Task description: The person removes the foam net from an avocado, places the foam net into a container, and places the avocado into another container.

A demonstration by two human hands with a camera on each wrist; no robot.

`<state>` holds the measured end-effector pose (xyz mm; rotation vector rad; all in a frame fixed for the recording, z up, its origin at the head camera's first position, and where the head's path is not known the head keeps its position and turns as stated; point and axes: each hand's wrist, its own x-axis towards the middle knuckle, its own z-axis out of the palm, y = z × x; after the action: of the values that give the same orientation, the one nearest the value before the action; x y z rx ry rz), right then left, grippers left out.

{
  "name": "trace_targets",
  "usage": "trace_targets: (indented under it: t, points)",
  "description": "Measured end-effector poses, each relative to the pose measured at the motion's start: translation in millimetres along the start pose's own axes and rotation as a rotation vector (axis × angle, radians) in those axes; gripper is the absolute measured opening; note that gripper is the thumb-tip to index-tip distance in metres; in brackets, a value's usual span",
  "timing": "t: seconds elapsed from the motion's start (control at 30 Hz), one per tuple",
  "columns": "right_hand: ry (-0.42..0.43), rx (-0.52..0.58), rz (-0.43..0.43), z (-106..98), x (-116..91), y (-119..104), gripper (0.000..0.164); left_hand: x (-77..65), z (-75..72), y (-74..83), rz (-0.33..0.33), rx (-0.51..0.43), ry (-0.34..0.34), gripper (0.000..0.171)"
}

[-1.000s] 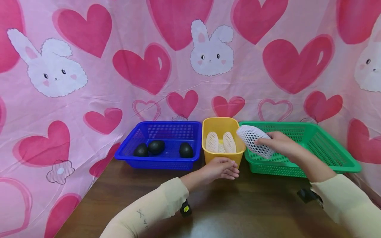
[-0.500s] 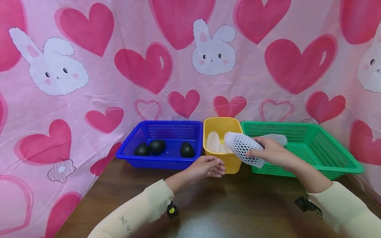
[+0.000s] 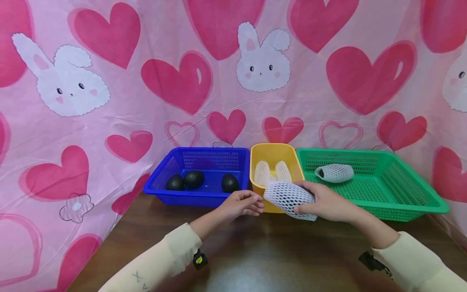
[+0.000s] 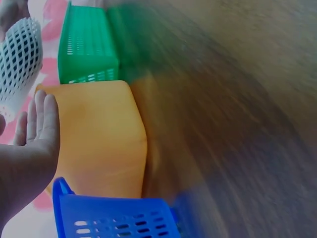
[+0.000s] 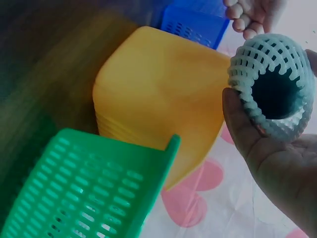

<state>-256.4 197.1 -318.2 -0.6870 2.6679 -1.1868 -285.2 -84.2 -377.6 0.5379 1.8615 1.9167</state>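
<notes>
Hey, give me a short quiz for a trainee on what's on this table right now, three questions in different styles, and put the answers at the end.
1. Count: how many dark rounded items lie in the blue basket?

2. True or false: the right hand holds a white net sleeve, while the left hand holds none.

3. Fill in the blank: between the blue basket and the green basket stands the ____.

Key
1. Three.
2. True.
3. Yellow bin.
</notes>
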Motion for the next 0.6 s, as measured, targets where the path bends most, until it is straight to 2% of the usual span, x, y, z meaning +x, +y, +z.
trace_targets:
  t: [0.43, 0.6]
  points:
    - [-0.092, 0.016, -0.039, 30.1, 5.0, 9.7, 0.072, -10.7, -14.2, -9.9, 0.008, 0.023, 0.036, 0.028]
    - [-0.119, -0.018, -0.084, 43.6, 8.6, 14.4, 0.070, -14.1, -18.2, -15.0, -0.018, 0.043, 0.047, 0.025]
